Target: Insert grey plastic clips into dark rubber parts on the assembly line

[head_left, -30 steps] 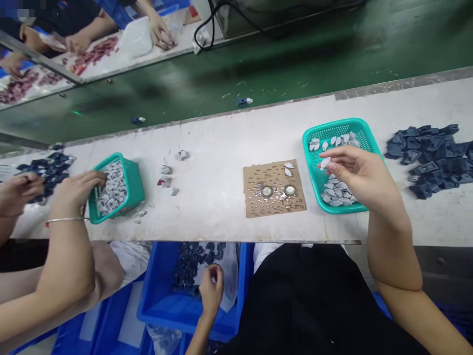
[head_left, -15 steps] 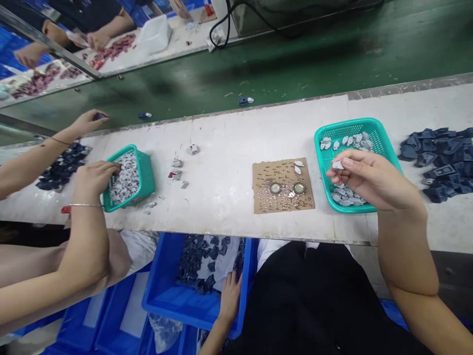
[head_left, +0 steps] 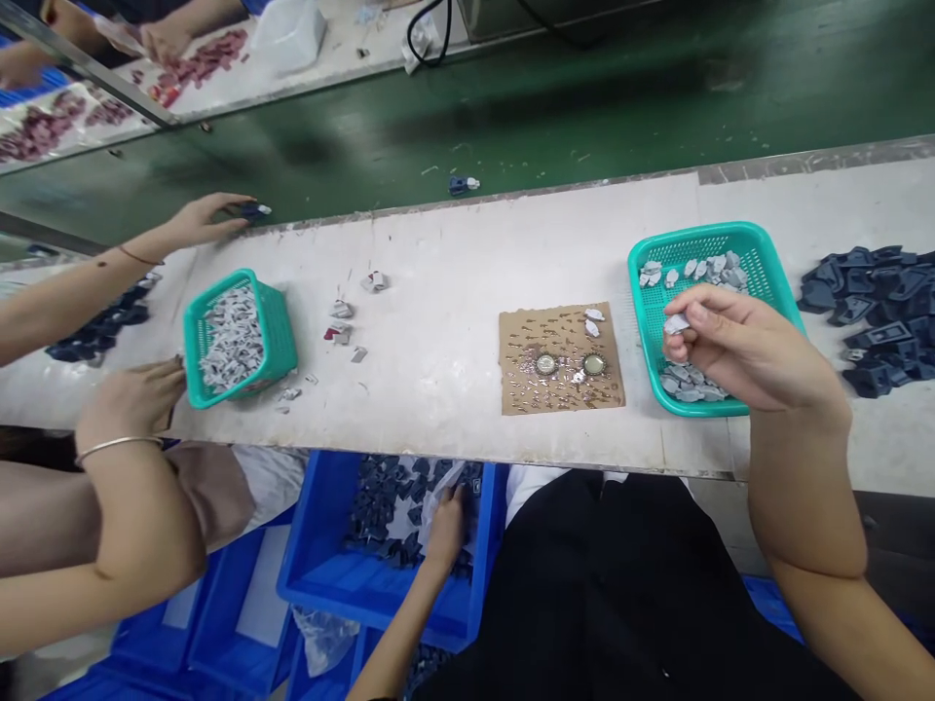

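My right hand (head_left: 745, 341) pinches a small light-grey plastic piece (head_left: 677, 323) over a green basket (head_left: 643, 375) that holds more grey pieces (head_left: 691, 383). Down at the lower middle, my left hand (head_left: 445, 526) reaches into a blue bin (head_left: 314, 579) of dark navy plastic parts (head_left: 372, 506). Its fingers are closed on a thin white sheet (head_left: 432, 506) lying among those parts. Between the hands, on the bench, lies a brown cardboard square (head_left: 518, 331) bearing many small metal bits, two round metal discs (head_left: 594, 364) and two grey pieces (head_left: 592, 328).
Navy parts (head_left: 877, 292) are heaped right of the basket. A navy-and-grey assembly (head_left: 463, 185) lies on the green conveyor belt (head_left: 584, 136). At left, a co-worker's hand (head_left: 208, 219) touches another assembly; their other hand (head_left: 135, 399) is beside a second green basket (head_left: 281, 341).
My left hand has moved up from the bin's near side and closed on the white sheet. My right hand stays over the basket. The co-worker's hand has left their basket.
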Motion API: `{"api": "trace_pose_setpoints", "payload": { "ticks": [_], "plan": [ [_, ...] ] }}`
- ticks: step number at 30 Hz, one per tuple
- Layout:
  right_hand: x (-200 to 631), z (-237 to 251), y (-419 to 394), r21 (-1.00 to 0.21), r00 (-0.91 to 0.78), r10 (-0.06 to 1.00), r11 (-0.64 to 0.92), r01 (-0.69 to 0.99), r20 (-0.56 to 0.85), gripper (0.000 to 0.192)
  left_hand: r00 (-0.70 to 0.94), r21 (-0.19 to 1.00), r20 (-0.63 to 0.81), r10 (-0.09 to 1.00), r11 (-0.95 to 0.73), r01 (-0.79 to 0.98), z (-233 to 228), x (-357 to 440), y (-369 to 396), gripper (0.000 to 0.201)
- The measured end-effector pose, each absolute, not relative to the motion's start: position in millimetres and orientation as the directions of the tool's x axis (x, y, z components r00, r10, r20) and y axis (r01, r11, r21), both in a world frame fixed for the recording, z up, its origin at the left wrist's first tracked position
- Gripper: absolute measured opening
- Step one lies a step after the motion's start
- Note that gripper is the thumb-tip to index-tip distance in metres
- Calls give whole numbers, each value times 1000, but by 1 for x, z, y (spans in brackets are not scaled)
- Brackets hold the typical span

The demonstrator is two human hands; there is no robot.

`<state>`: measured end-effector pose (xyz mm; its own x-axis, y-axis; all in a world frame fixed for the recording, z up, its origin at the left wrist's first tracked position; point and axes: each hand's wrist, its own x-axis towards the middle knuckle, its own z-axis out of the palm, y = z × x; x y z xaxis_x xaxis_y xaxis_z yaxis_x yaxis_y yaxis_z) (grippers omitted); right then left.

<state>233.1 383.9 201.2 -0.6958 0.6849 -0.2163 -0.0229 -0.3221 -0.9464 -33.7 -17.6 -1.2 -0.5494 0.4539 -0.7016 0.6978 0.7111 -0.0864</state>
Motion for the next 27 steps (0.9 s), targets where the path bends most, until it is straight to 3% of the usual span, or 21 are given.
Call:
{"api": "trace_pose_setpoints", "payload": {
  "ticks": [7, 11, 16, 21, 24, 27],
  "plan": [
    [232, 203, 382, -965, -693, 686, -256, 56, -223, 36, -400, -55, -870, 289, 749, 660, 32, -32, -5, 24],
    [227, 206, 375, -981, -674, 713, -145, 127, -193, 36, -341, -31, -899, 274, 739, 673, 64, -48, 6, 25],
    [219, 204, 367, -961, -625, 773, 82, 264, -106, 24, -345, -67, -899, 271, 692, 719, 95, -64, 26, 32],
    [209, 190, 360, -811, -674, 724, 477, 340, 144, 8, -300, -67, -921, 251, 654, 754, 122, -75, 50, 17],
    [204, 177, 357, -637, -740, 603, 703, 317, 298, 13, -87, 176, -941, 328, 690, 702, 161, -83, 67, 20],
    [202, 166, 355, -503, -791, 503, 813, 294, 350, 22, 121, 530, -839, 531, 746, 403, 208, -86, 91, 29]
  ]
}}
